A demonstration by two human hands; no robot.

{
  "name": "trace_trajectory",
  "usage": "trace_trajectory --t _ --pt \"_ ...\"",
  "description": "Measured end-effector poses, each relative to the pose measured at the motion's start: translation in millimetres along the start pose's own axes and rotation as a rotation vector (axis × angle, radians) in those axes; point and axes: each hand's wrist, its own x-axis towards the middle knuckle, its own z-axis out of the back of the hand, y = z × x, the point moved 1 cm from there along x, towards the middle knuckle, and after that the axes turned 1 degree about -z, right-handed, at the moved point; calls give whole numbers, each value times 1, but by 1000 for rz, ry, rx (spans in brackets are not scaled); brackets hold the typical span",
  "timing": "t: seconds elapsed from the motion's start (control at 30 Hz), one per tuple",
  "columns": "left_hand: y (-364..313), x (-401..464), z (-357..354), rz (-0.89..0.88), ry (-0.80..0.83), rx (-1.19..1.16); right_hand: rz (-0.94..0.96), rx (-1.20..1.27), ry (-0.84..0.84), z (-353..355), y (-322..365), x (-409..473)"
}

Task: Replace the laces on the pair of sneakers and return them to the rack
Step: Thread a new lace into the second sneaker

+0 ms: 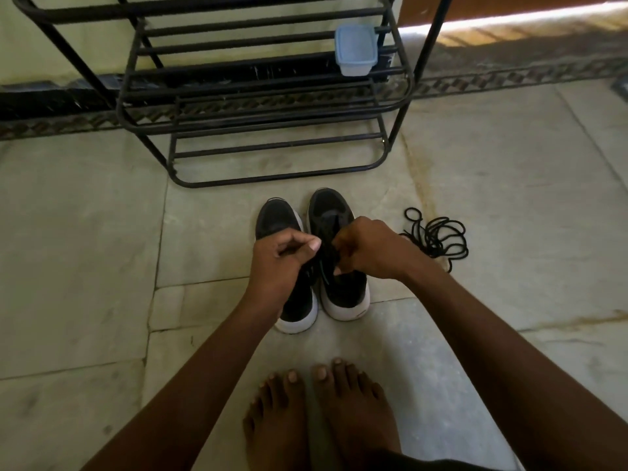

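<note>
Here, both grips, left hand [282, 253] and right hand [367, 248], apparently pinching thin black lace [324, 256] over mesh right sneaker [339, 260].

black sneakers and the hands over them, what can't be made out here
Head view:
- Right black sneaker: lacing hidden by right hand and left hand.
- Left black sneaker: middle covered by left hand.
- Blue lidded plastic box: contents unreadable.
- Black metal rack: top cut off.
</note>
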Motion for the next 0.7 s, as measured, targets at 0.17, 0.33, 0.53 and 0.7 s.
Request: trace_trajectory --t 0.17,0.33,0.53,0.7 --pt "-1 -9 -3 -31 -153 -38 35 269 -59 -15 -2 -3" --pt "-4 -14 8 -68 -160 22 179 92 105 -36 9 -10" --pt "-7 -26 12 -65 -116 42 181 -189 126 -13 13 -8" --pt "-9 -29 15 35 -106 -85 138 19 -68 -2 12 -5"
